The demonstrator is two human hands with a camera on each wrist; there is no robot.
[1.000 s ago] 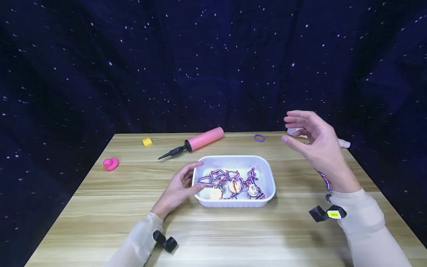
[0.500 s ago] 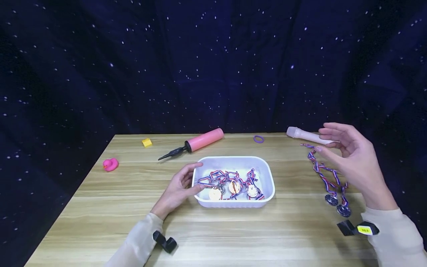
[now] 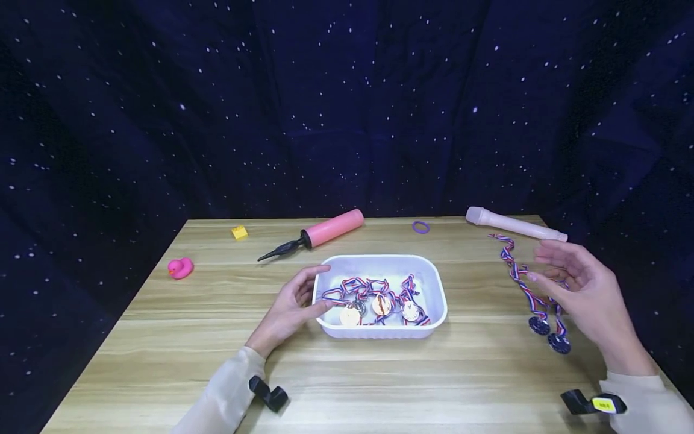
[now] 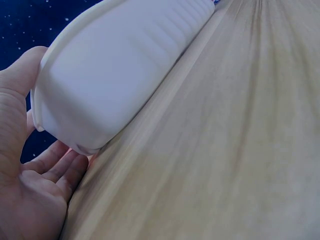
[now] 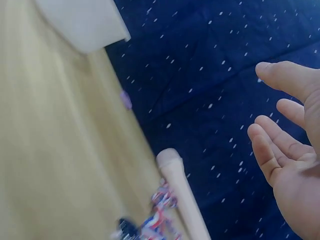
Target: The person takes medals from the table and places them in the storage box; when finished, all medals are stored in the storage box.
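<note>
A white plastic tray (image 3: pixel 440 288) in the middle of the wooden table holds several medals (image 3: pixel 382 303) on red, white and blue ribbons. My left hand (image 3: pixel 317 288) holds the tray's left end, thumb on the rim and fingers against the wall. From the left wrist, the tray's ribbed wall (image 4: pixel 120 70) fills the view, with my left hand (image 4: pixel 30 190) beside it. My right hand (image 3: pixel 542 264) hovers open and empty over two more medals (image 3: pixel 547 334) lying with their ribbons on the table's right side. Seen from the right wrist, that right hand (image 5: pixel 290 150) has its fingers spread.
Along the far edge lie a pink hand pump (image 3: pixel 320 232), a yellow brick (image 3: pixel 239 231), a purple ring (image 3: pixel 420 226) and a pale pink microphone (image 3: pixel 515 225). A pink rubber duck (image 3: pixel 180 266) sits at the left. Dark starry cloth hangs behind the table.
My right hand has swung right and sunk toward the table, uncovering the two medals there. The left hand and the tray have stayed put.
</note>
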